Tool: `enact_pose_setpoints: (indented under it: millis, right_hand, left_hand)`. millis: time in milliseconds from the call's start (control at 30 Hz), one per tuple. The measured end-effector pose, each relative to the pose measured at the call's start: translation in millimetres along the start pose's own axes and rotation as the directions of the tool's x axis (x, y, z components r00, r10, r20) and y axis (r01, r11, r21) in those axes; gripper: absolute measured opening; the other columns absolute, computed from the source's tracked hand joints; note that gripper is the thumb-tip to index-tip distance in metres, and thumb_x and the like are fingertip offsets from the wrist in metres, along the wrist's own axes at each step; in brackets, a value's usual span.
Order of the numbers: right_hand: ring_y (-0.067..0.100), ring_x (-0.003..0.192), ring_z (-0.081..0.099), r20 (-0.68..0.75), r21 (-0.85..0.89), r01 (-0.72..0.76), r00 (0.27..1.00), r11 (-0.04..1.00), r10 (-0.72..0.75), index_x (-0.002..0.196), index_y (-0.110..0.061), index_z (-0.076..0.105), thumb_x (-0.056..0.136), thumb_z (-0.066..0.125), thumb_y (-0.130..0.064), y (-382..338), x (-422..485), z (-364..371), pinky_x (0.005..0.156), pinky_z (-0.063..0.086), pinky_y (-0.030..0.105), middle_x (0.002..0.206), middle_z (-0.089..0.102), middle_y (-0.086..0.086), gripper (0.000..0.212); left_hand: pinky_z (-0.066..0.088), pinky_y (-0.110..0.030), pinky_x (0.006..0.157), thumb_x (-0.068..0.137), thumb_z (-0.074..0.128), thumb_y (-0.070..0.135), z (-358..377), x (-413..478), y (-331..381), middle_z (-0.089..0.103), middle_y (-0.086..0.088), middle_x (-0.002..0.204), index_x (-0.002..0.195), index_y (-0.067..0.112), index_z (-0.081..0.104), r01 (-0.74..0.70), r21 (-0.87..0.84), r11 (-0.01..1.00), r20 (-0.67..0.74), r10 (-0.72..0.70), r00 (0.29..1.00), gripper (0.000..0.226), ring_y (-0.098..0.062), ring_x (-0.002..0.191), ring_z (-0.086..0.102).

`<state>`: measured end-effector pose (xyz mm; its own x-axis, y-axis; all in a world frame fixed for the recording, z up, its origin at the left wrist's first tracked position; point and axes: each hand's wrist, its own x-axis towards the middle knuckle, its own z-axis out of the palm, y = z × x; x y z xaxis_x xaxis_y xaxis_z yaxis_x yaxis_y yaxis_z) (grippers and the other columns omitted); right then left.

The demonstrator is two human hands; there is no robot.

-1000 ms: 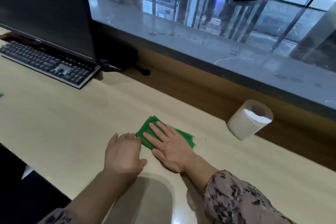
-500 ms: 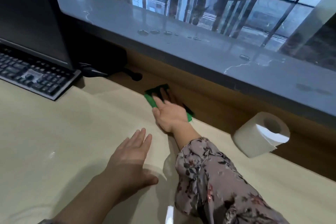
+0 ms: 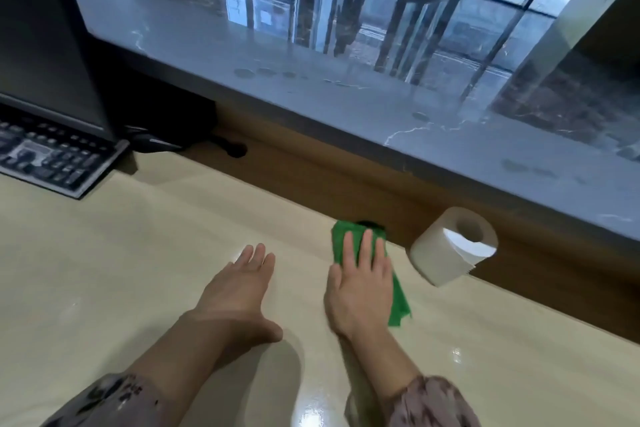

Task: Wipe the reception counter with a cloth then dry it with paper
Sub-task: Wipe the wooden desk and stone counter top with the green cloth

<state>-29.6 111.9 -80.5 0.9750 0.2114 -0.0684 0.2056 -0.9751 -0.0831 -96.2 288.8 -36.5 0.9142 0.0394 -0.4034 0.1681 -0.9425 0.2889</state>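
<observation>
A green cloth [image 3: 398, 305] lies flat on the cream counter [image 3: 121, 270], close to the wooden back wall. My right hand [image 3: 360, 277] presses on it with straight, spread fingers, covering most of it. My left hand [image 3: 239, 291] rests flat on the bare counter a short way to the left of the cloth, fingers straight. A roll of white paper [image 3: 453, 246] lies on its side just right of the cloth, with a loose sheet end hanging off it.
A black keyboard [image 3: 52, 159] and a dark monitor [image 3: 45, 45] stand at the far left. A cable and plug [image 3: 232, 147] lie behind them. A raised grey marble ledge [image 3: 346, 97] with water spots runs along the back above a brown wooden wall [image 3: 346, 184].
My right hand has slid the cloth from the far left by the back wall towards the right and nearer to the paper roll. My left hand stays flat on the counter.
</observation>
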Motion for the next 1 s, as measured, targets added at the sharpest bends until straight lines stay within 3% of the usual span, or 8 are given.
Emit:
enact_pose_setpoints:
  millis: [200, 333, 467, 567, 667, 767, 867, 1000]
  right_hand:
    - [0.029, 0.138, 0.038, 0.021, 0.019, 0.341, 0.94, 0.94, -0.341, 0.141, -0.023, 0.047, 0.09, 0.037, -0.043, -26, -38, 6, 0.11, 0.017, 0.042, 0.147, 0.043, 0.008, 0.055]
    - [0.026, 0.149, 0.002, 0.094, 0.021, 0.532, 0.842, 0.847, -0.531, 0.153, -0.028, 0.014, 0.101, 0.021, -0.042, -22, 24, -9, 0.119, -0.003, 0.039, 0.161, 0.005, 0.005, 0.054]
    - [0.025, 0.146, 0.013, 0.082, 0.049, 0.268, 0.959, 0.962, -0.272, 0.152, -0.032, 0.011, 0.1, 0.02, -0.043, -12, 82, -14, 0.114, 0.018, 0.041, 0.16, 0.015, 0.004, 0.054]
    - [0.026, 0.148, -0.002, 0.068, 0.069, 0.014, 0.998, 0.998, -0.019, 0.153, -0.029, 0.007, 0.098, 0.026, -0.039, 6, 95, -14, 0.118, 0.004, 0.043, 0.162, -0.001, 0.005, 0.059]
    - [0.03, 0.148, -0.004, 0.095, 0.062, -0.129, 0.988, 0.99, 0.123, 0.154, -0.024, 0.004, 0.099, 0.024, -0.036, 16, 86, -20, 0.119, 0.004, 0.043, 0.161, -0.005, 0.01, 0.06]
    - [0.032, 0.147, 0.0, 0.086, 0.034, -0.14, 0.987, 0.99, 0.137, 0.154, -0.021, 0.007, 0.101, 0.015, -0.038, 20, 57, -19, 0.118, 0.008, 0.043, 0.161, 0.003, 0.011, 0.057]
    - [0.031, 0.147, 0.006, 0.047, 0.04, -0.072, 0.996, 0.997, 0.07, 0.154, -0.02, 0.012, 0.098, 0.015, -0.04, 30, 11, -9, 0.117, -0.001, 0.04, 0.16, 0.01, 0.01, 0.059]
    - [0.03, 0.141, 0.032, 0.007, 0.007, -0.026, 1.0, 1.0, 0.026, 0.146, -0.02, 0.038, 0.094, 0.032, -0.042, 57, -44, 1, 0.111, 0.015, 0.041, 0.152, 0.035, 0.009, 0.058]
  left_hand:
    - [0.012, -0.033, 0.121, 0.064, 0.07, 0.055, 0, 2, 2, -0.012, 0.0, 0.161, 0.154, 0.018, -0.005, 0.016, -0.015, 1.0, 0.007, -0.016, 1.0, 0.122, -0.016, 0.148, -0.01]
    - [0.013, -0.033, 0.121, 0.064, 0.071, 0.058, 1, 5, 3, -0.013, 0.0, 0.161, 0.153, 0.018, -0.005, 0.019, 0.012, 1.0, 0.022, -0.019, 1.0, 0.124, -0.016, 0.149, -0.01]
    - [0.015, -0.034, 0.121, 0.063, 0.069, 0.06, 4, 8, 0, -0.017, 0.002, 0.16, 0.153, 0.019, -0.008, 0.013, 0.028, 1.0, 0.039, -0.014, 0.999, 0.125, -0.015, 0.148, -0.013]
    - [0.014, -0.034, 0.121, 0.063, 0.069, 0.06, 4, 9, 0, -0.018, 0.002, 0.16, 0.153, 0.018, -0.009, 0.022, 0.044, 0.999, 0.06, -0.025, 0.998, 0.126, -0.015, 0.148, -0.014]
    - [0.017, -0.034, 0.12, 0.063, 0.068, 0.061, 0, 8, 4, -0.016, 0.001, 0.16, 0.153, 0.017, -0.008, 0.021, 0.073, 0.997, 0.075, -0.027, 0.997, 0.126, -0.017, 0.148, -0.013]
    - [0.029, -0.035, 0.115, 0.058, 0.069, 0.064, -4, 6, 8, -0.008, -0.001, 0.162, 0.152, 0.014, 0.001, 0.042, 0.104, 0.994, 0.094, -0.052, 0.994, 0.126, -0.018, 0.149, -0.007]
    - [0.041, -0.033, 0.096, 0.054, 0.069, 0.061, -12, 4, 19, 0.025, -0.006, 0.149, 0.138, 0.013, 0.03, 0.061, 0.19, 0.98, 0.085, -0.078, 0.993, 0.105, -0.023, 0.142, 0.021]
    - [0.034, -0.034, 0.1, 0.055, 0.074, 0.052, -18, 9, 41, 0.042, 0.0, 0.129, 0.122, 0.018, 0.046, 0.113, 0.359, 0.926, 0.08, -0.151, 0.985, 0.08, -0.019, 0.127, 0.035]
